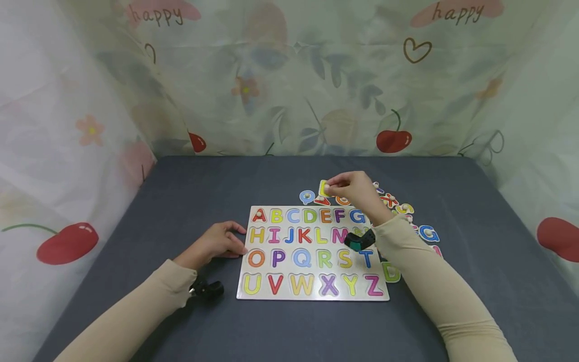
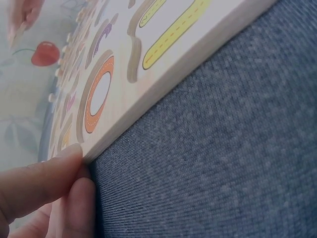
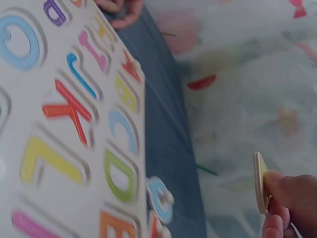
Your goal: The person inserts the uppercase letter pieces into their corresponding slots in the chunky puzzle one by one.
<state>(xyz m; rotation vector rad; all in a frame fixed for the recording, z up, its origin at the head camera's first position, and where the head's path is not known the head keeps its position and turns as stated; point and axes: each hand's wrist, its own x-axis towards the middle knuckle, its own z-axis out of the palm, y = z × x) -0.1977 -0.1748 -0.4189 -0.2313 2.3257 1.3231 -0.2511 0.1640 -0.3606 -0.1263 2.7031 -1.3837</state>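
A white alphabet puzzle board [image 1: 313, 296] lies flat, with coloured letter recesses. In its A place sits a red letter A piece [image 3: 131, 67] with a knob. My left hand [image 1: 218, 241] touches the board's left edge, its thumb [image 2: 44, 178] on the rim near the orange O. Above the table beyond the board's far edge, my right hand [image 1: 355, 188] pinches a yellow letter puzzle piece [image 1: 323, 188] between thumb and fingers. Seen edge-on, this piece [image 3: 259, 183] does not show which letter it is. Below it lie a blue Q piece [image 1: 307, 196] and a red piece [image 1: 321, 201].
Several loose letter pieces lie along the board's far and right sides, among them a blue G [image 1: 428, 233], a red X [image 1: 389, 200] and a green D [image 1: 391, 272]. The right forearm covers some. Patterned curtains [image 1: 289, 100] surround the dark table [image 1: 181, 181].
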